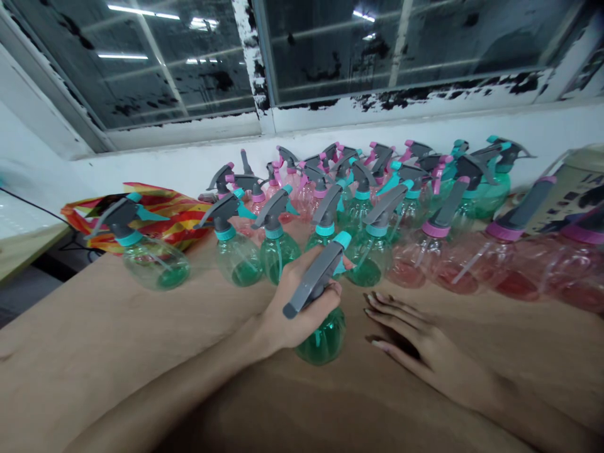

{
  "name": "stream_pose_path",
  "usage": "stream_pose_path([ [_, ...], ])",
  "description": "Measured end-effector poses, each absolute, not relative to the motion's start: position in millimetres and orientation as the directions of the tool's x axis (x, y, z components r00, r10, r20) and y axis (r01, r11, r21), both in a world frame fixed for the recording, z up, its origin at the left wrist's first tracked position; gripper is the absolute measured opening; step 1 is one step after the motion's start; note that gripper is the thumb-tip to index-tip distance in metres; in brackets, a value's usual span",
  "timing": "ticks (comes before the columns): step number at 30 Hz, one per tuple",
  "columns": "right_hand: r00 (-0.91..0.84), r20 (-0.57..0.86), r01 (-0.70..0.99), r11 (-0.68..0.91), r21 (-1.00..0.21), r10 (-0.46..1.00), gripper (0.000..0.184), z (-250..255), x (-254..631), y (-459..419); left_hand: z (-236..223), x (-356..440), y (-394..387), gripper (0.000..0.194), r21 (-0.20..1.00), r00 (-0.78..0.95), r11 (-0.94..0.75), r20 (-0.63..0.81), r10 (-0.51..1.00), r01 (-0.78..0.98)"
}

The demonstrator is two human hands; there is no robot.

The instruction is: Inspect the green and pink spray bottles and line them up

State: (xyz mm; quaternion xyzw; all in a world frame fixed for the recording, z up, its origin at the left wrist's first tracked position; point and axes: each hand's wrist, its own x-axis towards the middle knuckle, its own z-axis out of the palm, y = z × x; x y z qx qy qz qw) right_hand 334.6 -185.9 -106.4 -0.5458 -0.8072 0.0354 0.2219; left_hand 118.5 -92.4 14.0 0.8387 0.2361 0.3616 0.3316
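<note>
My left hand (302,302) is wrapped round the neck of a green spray bottle (323,340) near the table's front. Its grey trigger head with a turquoise nozzle sticks up above my fingers, and the neck is hidden by them. To the right, my right hand (415,340) rests on the wooden table (226,396), fingers stretched out and nothing in them. Just beyond my hands stands a row of similar bottles, among them a green spray bottle (365,264) and a pink spray bottle (415,264).
Several more pink and green spray bottles crowd the back, below the window ledge (189,141). A single green bottle (155,261) stands apart at the left, before a red and yellow plastic bag (179,207). At the far right is a beige printed container (573,189).
</note>
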Motion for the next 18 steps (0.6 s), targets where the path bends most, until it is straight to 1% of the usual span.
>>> stream_pose_path([
  [5,-0.303,0.307,0.872,0.393,-0.293,0.902,0.049,-105.2,333.2,-185.8,19.3,117.7,-94.0,0.008,0.697,0.619,-0.684,0.446,0.647,0.213],
  [10,-0.3,0.311,0.877,0.389,-0.282,0.902,0.048,-106.0,333.3,-185.9,17.5,117.3,-93.9,0.006,0.715,0.615,-0.674,0.449,0.648,0.189],
  [11,-0.301,0.311,0.876,0.39,-0.283,0.902,0.048,-106.2,333.5,-186.0,16.0,117.5,-93.8,0.008,0.717,0.608,-0.67,0.45,0.654,0.19],
  [15,-0.294,0.327,0.861,0.398,-0.318,0.898,0.049,-107.4,334.2,-186.0,10.6,118.2,-95.0,0.024,0.713,0.577,-0.676,0.478,0.663,0.186],
  [18,-0.289,0.331,0.858,0.397,-0.325,0.898,0.048,-107.8,334.3,-185.9,9.0,118.8,-97.5,0.029,0.72,0.535,-0.661,0.48,0.695,0.212],
])
